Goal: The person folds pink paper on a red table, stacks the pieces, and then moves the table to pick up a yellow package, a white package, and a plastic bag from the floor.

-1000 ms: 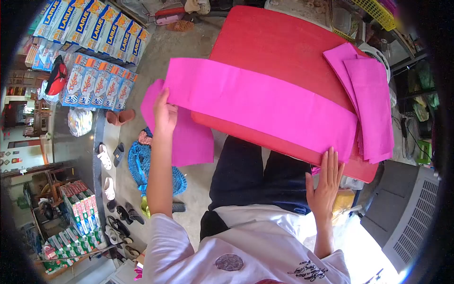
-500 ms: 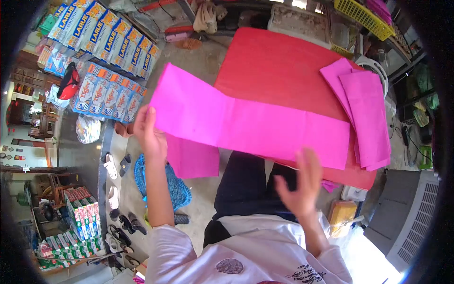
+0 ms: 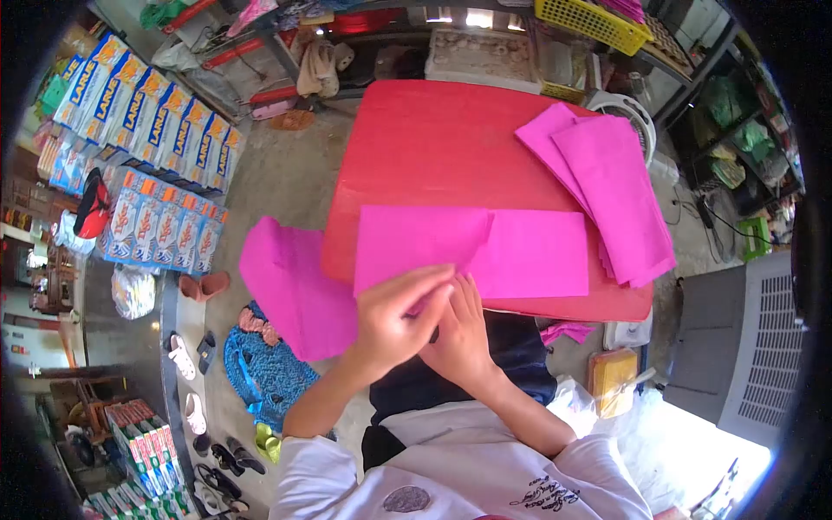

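A long pink sheet (image 3: 537, 256) lies across the near part of a red table (image 3: 433, 139), with a raised fold near its middle. My left hand (image 3: 400, 316) is at the sheet's near edge, its fingers curled in a pinch; what is between them is too small to tell. Touching or just beside it, my right hand (image 3: 464, 338) has its fingers extended close together at the same edge. Another pink piece (image 3: 295, 282) hangs off the table's left side. Several folded pink sheets (image 3: 615, 199) are stacked on the table's right part.
Beer cartons (image 3: 156, 217) are stacked at the left, with sandals (image 3: 195, 412) and a blue mat (image 3: 269, 364) on the floor. A yellow basket (image 3: 594, 26) is at the back right. A grey cabinet (image 3: 737, 329) stands at the right.
My left hand has moved right and down from the sheet's left end, and my right hand has moved left to meet it. The sheet's left part now lies on the table. The view has shifted.
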`<act>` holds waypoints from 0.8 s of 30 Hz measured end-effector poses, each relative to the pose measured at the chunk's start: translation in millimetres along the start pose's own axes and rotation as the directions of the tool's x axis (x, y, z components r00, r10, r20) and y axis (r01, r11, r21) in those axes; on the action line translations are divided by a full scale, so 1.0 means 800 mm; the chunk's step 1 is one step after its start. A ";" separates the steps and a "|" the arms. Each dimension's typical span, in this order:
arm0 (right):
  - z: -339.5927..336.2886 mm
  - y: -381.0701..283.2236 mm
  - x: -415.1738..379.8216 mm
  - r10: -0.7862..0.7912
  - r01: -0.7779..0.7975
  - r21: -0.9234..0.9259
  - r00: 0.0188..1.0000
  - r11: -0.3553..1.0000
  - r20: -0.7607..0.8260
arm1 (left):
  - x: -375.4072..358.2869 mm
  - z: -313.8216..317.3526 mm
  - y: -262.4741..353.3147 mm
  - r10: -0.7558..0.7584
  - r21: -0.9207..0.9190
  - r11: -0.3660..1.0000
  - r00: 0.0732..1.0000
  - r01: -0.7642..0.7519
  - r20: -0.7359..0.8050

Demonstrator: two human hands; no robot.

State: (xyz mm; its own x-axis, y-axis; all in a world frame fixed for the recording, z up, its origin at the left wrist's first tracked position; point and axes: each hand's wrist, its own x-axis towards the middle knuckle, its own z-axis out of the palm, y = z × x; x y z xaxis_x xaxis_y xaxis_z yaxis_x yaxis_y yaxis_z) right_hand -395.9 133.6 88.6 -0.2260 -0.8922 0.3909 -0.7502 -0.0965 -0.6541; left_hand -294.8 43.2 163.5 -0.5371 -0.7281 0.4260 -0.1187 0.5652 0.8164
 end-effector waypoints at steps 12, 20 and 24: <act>-0.091 0.030 -0.004 0.296 -0.315 0.568 0.947 0.760 0.128 | -0.044 0.026 -0.027 0.361 0.189 0.901 0.916 -0.391 0.173; -0.099 0.037 0.004 0.470 -0.428 0.751 0.865 0.503 0.178 | -0.016 -0.015 -0.021 0.269 0.192 0.943 0.962 -0.272 0.039; -0.135 0.046 -0.009 0.276 -0.322 0.712 0.943 0.625 0.184 | 0.070 -0.057 -0.031 0.065 0.000 0.998 0.979 -0.067 0.194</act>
State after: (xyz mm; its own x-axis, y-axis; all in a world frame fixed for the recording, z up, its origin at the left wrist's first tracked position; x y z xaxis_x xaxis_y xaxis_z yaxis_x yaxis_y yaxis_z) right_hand -488.7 184.2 131.7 -0.3059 -0.9496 0.0687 0.0463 -0.0869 -0.9951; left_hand -283.7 -29.0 185.2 -0.6953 -0.6006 0.3948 -0.0827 0.6125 0.7861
